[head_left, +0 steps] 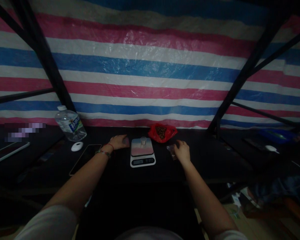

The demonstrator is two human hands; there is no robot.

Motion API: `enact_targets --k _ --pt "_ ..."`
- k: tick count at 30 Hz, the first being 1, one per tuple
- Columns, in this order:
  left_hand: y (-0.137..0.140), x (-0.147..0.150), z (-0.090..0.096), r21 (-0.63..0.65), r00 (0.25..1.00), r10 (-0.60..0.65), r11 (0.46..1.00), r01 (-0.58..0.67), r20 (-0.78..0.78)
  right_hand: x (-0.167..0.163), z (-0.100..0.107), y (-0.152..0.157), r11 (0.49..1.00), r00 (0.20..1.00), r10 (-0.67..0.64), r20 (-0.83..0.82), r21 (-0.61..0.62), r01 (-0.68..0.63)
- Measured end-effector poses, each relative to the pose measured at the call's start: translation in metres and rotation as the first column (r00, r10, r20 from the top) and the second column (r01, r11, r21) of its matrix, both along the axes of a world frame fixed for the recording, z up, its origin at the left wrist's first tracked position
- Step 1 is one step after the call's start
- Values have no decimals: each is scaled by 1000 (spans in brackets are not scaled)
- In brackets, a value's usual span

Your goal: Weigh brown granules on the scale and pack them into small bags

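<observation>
A white kitchen scale (143, 161) lies between my two hands, with a small clear round container (143, 141) on its platform. My left hand (118, 142), wearing bracelets at the wrist, is left of the scale and closed on a small pinkish plastic packet (125, 142). To the right of the scale, my right hand (182, 151) grips a small clear plastic bag (172, 151) with something brownish in it. Behind the scale, slightly right, an open red plastic bag (153, 133) holds many small brown pieces (161, 132) too small to name.
On the black table (205, 160), a phone (85, 160), a white computer mouse (77, 146) and a clear plastic bottle (70, 124) lie left. A striped sheet (145, 73) hangs behind, between dark metal frame bars (50, 73). At far right sits a blue item (277, 135).
</observation>
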State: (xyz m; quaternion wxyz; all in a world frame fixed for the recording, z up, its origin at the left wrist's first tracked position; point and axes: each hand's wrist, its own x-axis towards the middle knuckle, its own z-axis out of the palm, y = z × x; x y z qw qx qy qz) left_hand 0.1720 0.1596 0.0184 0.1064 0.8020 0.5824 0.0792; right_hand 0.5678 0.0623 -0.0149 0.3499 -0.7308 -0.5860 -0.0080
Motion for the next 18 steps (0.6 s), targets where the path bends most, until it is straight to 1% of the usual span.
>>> enact_targets --k 3,6,9,12,14,15,16,18 --pt "0 -6 -9 2 998 -26 1000 26 50 -17 7 -2 997 997 70 -21 36 -70" --pt "-5 -15 -17 45 988 -22 999 15 154 -31 12 -4 984 983 170 -66 67 -166" --pt "-13 -22 -17 80 963 -1 997 -21 271 -43 15 -7 962 961 258 -94 113 -248" --pt "-28 -22 -4 130 937 8 990 -57 349 -55 22 -14 936 933 336 -127 155 -316" --pt "-46 -13 11 209 923 -22 976 -64 384 -67 29 -22 901 888 426 -174 175 -398" --pt "-58 -7 20 264 919 -58 963 -52 390 -74 33 -27 876 853 479 -209 177 -448" --pt "-72 2 28 316 921 -112 949 -13 373 -82 38 -33 848 810 529 -254 172 -501" --pt "-101 22 42 399 929 -235 911 107 287 -98 46 -46 785 706 608 -364 139 -604"
